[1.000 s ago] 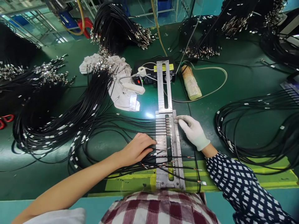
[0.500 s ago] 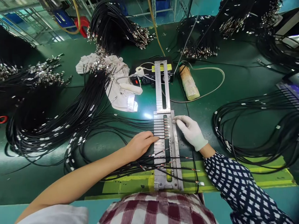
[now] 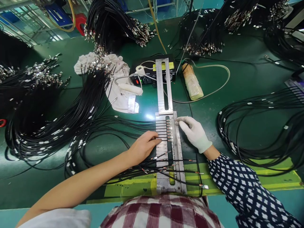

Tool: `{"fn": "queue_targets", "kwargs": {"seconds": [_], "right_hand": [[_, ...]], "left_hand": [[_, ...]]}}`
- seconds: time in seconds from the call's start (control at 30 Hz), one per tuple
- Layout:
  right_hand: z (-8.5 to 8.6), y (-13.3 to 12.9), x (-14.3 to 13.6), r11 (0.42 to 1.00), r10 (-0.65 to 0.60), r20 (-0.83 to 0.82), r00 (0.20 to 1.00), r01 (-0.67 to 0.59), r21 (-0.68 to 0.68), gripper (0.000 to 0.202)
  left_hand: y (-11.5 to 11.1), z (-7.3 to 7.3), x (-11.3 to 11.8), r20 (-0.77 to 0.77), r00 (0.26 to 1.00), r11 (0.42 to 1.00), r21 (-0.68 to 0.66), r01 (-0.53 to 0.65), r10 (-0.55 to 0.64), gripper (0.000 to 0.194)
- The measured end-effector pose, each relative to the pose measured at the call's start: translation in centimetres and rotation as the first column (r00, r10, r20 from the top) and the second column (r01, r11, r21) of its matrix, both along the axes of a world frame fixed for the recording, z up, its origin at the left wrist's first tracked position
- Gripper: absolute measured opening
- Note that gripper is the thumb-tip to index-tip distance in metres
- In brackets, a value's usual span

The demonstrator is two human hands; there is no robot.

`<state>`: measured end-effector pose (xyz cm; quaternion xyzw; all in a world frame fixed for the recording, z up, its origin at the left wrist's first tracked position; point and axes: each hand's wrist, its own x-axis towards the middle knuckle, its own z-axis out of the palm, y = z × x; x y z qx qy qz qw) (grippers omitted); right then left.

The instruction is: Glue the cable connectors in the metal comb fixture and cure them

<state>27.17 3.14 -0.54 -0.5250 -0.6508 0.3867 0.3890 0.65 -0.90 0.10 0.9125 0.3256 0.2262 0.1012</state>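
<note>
A long slotted metal fixture (image 3: 162,150) lies on the bench in front of me. Several black cables (image 3: 140,126) run across it from the left, side by side, their silvery connector ends (image 3: 169,126) lined up over the slot. My bare left hand (image 3: 143,147) is closed at the fixture's left edge, thumb and index finger around the lowest cable of that row. On my right hand (image 3: 195,133) is a white glove with bare, smudged fingertips. Its thumb and index finger are pressed together at the fixture's right rail, by the top connectors; anything between them is too small to see.
Loose cable ends (image 3: 203,186) cross the fixture's lower part. A black control box (image 3: 148,80) stands behind it, near a wrapped handle-like block (image 3: 193,84) and a white cloth (image 3: 118,99). Big cable bundles (image 3: 47,136) lie left, with coiled cables (image 3: 228,142) at right.
The left index finger has lifted slightly from the thumb at the cable row. My right hand stays at the rail, and the camera view has shifted a little.
</note>
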Motion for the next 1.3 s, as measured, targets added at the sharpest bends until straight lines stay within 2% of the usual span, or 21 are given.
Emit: {"fn": "queue_targets", "kwargs": {"seconds": [0.1, 0.2, 0.27, 0.33, 0.37, 0.4, 0.47, 0.57, 0.67, 0.8, 0.97, 1.07, 1.1, 1.17, 1.23, 1.3], "right_hand": [[-0.1, 0.1, 0.0, 1.0, 0.003, -0.003, 1.0, -0.003, -0.003, 0.023], [-0.5, 0.3, 0.0, 1.0, 0.012, -0.016, 1.0, -0.012, -0.004, 0.024], [-0.7, 0.3, 0.1, 1.0, 0.006, -0.008, 1.0, -0.006, 0.019, 0.025], [-0.4, 0.0, 0.3, 0.994, 0.008, 0.054, 0.998, -0.014, 0.105, 0.025], [0.0, -0.4, 0.3, 0.984, 0.038, 0.11, 0.993, -0.057, 0.171, 0.024], [0.4, -0.8, 0.3, 0.962, 0.092, 0.177, 0.98, -0.134, 0.239, 0.023], [1.3, -2.0, 0.2, 0.88, 0.247, 0.314, 0.917, -0.348, 0.323, 0.021], [2.3, -3.7, -0.2, 0.749, 0.424, 0.453, 0.784, -0.585, 0.312, 0.022], [2.8, -4.9, -0.7, 0.68, 0.462, 0.541, 0.703, -0.672, 0.294, 0.023], [3.0, -6.0, -1.3, 0.643, 0.484, 0.542, 0.687, -0.699, 0.313, 0.023], [4.0, -7.9, -1.2, 0.672, 0.559, 0.421, 0.715, -0.687, 0.275, 0.022], [4.5, -7.5, -0.4, 0.694, 0.631, 0.261, 0.731, -0.681, 0.233, 0.017], [4.5, -7.0, 0.1, 0.723, 0.614, 0.225, 0.756, -0.654, 0.223, 0.016], [3.8, -5.6, 1.0, 0.835, 0.471, 0.215, 0.855, -0.511, 0.203, 0.017], [2.6, -4.1, 1.8, 0.946, 0.243, 0.222, 0.944, -0.281, 0.159, 0.023], [1.3, -3.1, 2.4, 0.991, 0.09, 0.191, 0.977, -0.106, 0.077, 0.03]], "left_hand": [[-0.8, -0.1, -0.5, -0.083, 0.995, 0.999, 0.028, -0.047, 0.049, 0.029], [-1.1, -0.5, -0.9, -0.139, 0.99, 1.0, -0.003, -0.01, 0.009, 0.036], [-1.0, -0.3, -1.0, -0.118, 0.993, 0.996, -0.088, -0.004, -0.006, 0.036], [-0.8, 0.7, -1.2, -0.07, 0.998, 0.976, -0.219, -0.015, -0.001, 0.035], [-0.8, 1.5, -1.5, -0.042, 0.999, 0.956, -0.294, -0.016, 0.004, 0.034], [-0.9, 2.3, -1.9, -0.021, 1.0, 0.93, -0.367, -0.013, 0.006, 0.032], [-1.5, 4.0, -3.0, -0.03, 0.999, 0.876, -0.483, 0.009, -0.027, 0.028], [-2.8, 5.6, -5.2, -0.161, 0.979, 0.853, -0.522, 0.021, -0.122, 0.019], [-3.7, 5.8, -7.1, -0.285, 0.953, 0.903, -0.428, -0.026, -0.108, 0.016], [-3.7, 5.6, -7.5, -0.245, 0.969, 0.953, -0.299, -0.042, -0.034, 0.019], [-3.1, 4.9, -4.8, -0.058, 0.993, 0.99, -0.092, -0.104, 0.099, 0.018], [-2.7, 3.6, -2.6, -0.036, 0.994, 0.994, 0.04, -0.099, 0.101, 0.016], [-2.5, 3.2, -1.9, -0.044, 0.995, 0.994, 0.072, -0.085, 0.088, 0.016], [-2.3, 2.2, -0.9, -0.065, 0.996, 0.993, 0.103, -0.056, 0.063, 0.016], [-2.0, 1.3, -0.2, -0.092, 0.994, 0.993, 0.105, -0.052, 0.061, 0.016], [-1.8, 0.7, 0.1, -0.122, 0.99, 0.992, 0.108, -0.059, 0.072, 0.018]]}}
